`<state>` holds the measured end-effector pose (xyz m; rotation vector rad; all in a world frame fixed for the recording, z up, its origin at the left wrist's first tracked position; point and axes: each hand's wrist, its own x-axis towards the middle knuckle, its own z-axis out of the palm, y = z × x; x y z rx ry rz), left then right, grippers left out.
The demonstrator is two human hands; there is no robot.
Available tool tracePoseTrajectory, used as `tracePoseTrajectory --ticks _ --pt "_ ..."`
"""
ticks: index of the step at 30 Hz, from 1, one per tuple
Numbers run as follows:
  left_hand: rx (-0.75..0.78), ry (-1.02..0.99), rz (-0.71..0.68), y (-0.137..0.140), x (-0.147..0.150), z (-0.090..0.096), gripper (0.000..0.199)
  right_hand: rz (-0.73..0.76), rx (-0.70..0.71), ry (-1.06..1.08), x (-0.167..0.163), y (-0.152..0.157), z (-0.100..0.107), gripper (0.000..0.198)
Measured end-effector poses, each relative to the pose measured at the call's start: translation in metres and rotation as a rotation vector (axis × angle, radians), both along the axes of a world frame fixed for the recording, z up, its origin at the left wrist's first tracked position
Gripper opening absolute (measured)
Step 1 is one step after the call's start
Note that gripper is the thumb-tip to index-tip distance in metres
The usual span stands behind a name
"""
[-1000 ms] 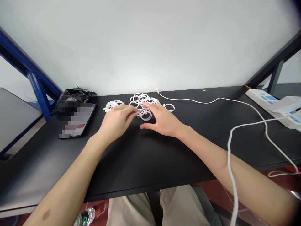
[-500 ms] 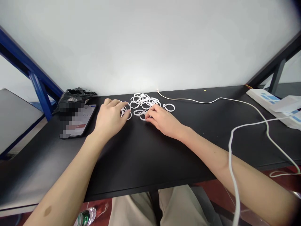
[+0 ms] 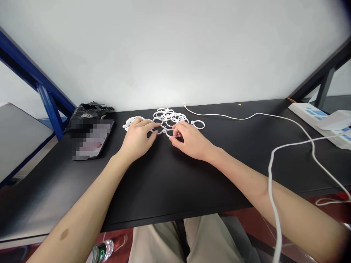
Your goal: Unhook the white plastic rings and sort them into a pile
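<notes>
My left hand (image 3: 139, 137) is bent over the black tabletop, its thumb and fingers closed around the near side of a white ring (image 3: 160, 132). Part of that ring is hidden by the fingertips. Opposite it, my right hand (image 3: 189, 140) pinches another white ring (image 3: 168, 134) between thumb and fingers. The small loops of these two rings meet between the hands. Several white rings (image 3: 132, 119) lie beside and partly behind my left hand. Just beyond both hands is a loose pile of white rings (image 3: 166, 114), with one single ring (image 3: 198, 125) to its right.
A phone (image 3: 97, 140) and a crumpled black plastic bag (image 3: 90, 110) lie at the left. One white cable (image 3: 241, 118) runs across the black table (image 3: 175, 182); another hangs over my right forearm. A white-and-blue box (image 3: 315, 117) stands far right, a light wall behind.
My left hand has shifted right, towards my right hand, leaving rings at its left uncovered. The ring in my right hand is now lifted and tilted into clearer view.
</notes>
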<state>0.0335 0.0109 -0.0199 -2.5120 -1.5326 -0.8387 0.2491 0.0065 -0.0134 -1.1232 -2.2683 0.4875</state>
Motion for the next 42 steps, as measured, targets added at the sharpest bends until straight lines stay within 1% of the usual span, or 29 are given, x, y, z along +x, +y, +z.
tracePoseTrajectory --ticks 3,6,8,9,12,13,17,22,24,26,29,30,32,34,36,39,42 --pt "-0.082 -0.095 -0.049 -0.007 0.005 0.008 0.031 0.053 0.034 0.043 0.001 0.0 0.003 0.013" --pt "-0.132 -0.133 -0.052 -0.011 0.008 0.013 0.027 0.094 0.061 0.069 0.001 0.0 0.004 0.01" --pt "-0.129 -0.135 -0.043 -0.012 0.009 0.012 0.024 0.089 0.068 0.077 0.001 0.0 0.002 0.006" --pt "-0.122 -0.134 -0.046 -0.012 0.009 0.012 0.023 0.079 0.068 0.075 0.0 0.0 0.001 0.01" --pt "-0.092 -0.125 -0.076 -0.012 0.01 0.009 0.021 0.067 0.066 0.047 -0.001 0.002 -0.003 0.03" --pt "-0.084 -0.123 -0.088 -0.013 0.011 0.009 0.02 0.072 0.064 0.034 -0.001 0.002 -0.003 0.033" --pt "-0.072 -0.127 -0.11 -0.014 0.012 0.009 0.02 0.081 0.058 0.011 0.0 0.004 -0.002 0.028" --pt "-0.053 -0.134 -0.085 -0.016 0.014 0.01 0.021 0.068 0.068 0.035 0.0 0.002 0.003 0.023" --pt "-0.036 -0.143 -0.08 -0.017 0.015 0.011 0.021 0.065 0.064 0.041 -0.001 0.002 0.002 0.025" --pt "-0.028 -0.151 -0.072 -0.017 0.014 0.013 0.02 0.055 0.05 0.044 -0.001 0.003 0.0 0.034" --pt "-0.048 -0.154 0.001 -0.015 0.008 0.019 0.016 0.003 0.049 0.005 -0.003 0.006 -0.007 0.057" --pt "-0.05 -0.152 0.05 -0.013 0.004 0.021 0.016 -0.011 0.065 -0.031 -0.004 0.008 -0.01 0.059" --pt "-0.034 -0.136 0.18 -0.009 -0.006 0.024 0.016 0.001 0.127 -0.131 -0.007 0.011 -0.015 0.052" --pt "-0.01 -0.095 0.322 -0.003 -0.018 0.022 0.017 0.045 0.198 -0.231 -0.01 0.015 -0.019 0.043" --pt "-0.013 -0.029 0.412 0.001 -0.027 0.017 0.018 0.071 0.231 -0.292 -0.012 0.017 -0.02 0.039" --pt "-0.013 0.081 0.426 0.003 -0.029 0.01 0.023 0.064 0.205 -0.309 -0.013 0.017 -0.018 0.03" --pt "0.049 0.094 0.349 -0.002 -0.016 0.007 0.027 0.059 0.182 -0.297 -0.011 0.015 -0.014 0.024"
